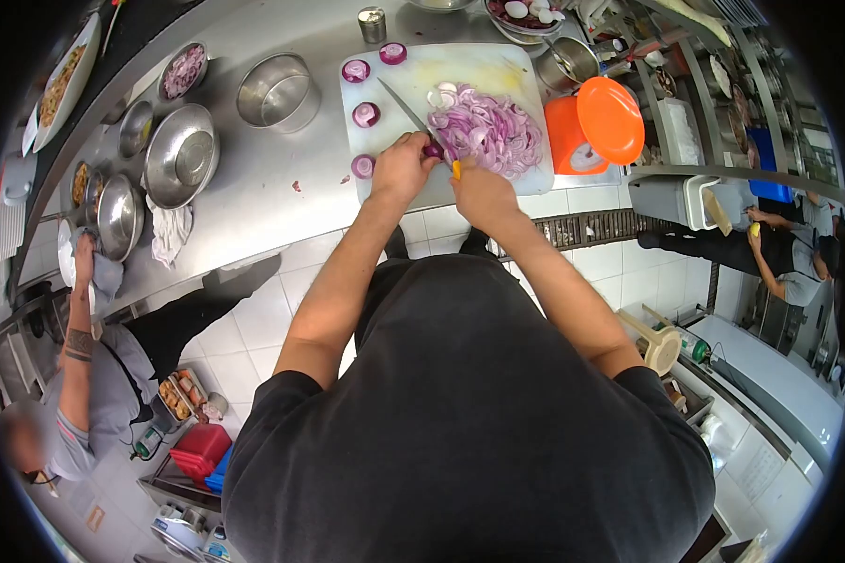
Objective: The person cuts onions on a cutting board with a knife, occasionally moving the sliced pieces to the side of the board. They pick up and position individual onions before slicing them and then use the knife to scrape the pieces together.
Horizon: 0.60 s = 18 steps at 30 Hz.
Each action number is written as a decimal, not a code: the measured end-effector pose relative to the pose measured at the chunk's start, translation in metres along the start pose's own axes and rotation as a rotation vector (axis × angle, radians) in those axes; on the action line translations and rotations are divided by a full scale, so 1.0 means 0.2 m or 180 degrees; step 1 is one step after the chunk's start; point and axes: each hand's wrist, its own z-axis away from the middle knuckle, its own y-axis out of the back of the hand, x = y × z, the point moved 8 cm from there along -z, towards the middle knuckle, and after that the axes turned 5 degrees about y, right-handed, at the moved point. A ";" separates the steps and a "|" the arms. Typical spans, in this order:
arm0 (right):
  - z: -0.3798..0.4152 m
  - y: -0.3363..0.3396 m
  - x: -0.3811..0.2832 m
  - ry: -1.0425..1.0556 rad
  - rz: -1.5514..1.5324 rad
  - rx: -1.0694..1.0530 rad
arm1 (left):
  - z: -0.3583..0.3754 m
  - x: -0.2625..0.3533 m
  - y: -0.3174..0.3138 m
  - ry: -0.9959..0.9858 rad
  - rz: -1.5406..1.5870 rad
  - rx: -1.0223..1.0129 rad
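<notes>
On the white cutting board (498, 70) at the worktop's (282, 178) near edge, the left hand (402, 169) was curled shut over a red onion piece (433, 149), pinning it. Right hand (483, 192) was closed round a yellow knife handle (456, 170), just right of the onion. Knife blade (406, 106) ran from the handle up & left, long axis diagonal, tip pointing away twd the far-left board corner. Sliced onion pile (488, 131) lay right of the blade; four onion halves (365, 114) w/ cut faces up along the board's left edge.
</notes>
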 end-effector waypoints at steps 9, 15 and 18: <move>-0.03 -0.06 0.15 0.0013 -0.0283 0.0130 | 0.04 0.13 0.07 -0.1004 -0.0416 0.0348; 0.03 -0.01 0.19 -0.0066 -0.0339 0.0129 | -0.03 0.06 0.05 -0.0083 -0.0588 -0.0171; 0.00 -0.03 0.14 -0.0032 -0.0347 0.0217 | -0.03 0.00 -0.02 0.0388 0.0174 -0.0340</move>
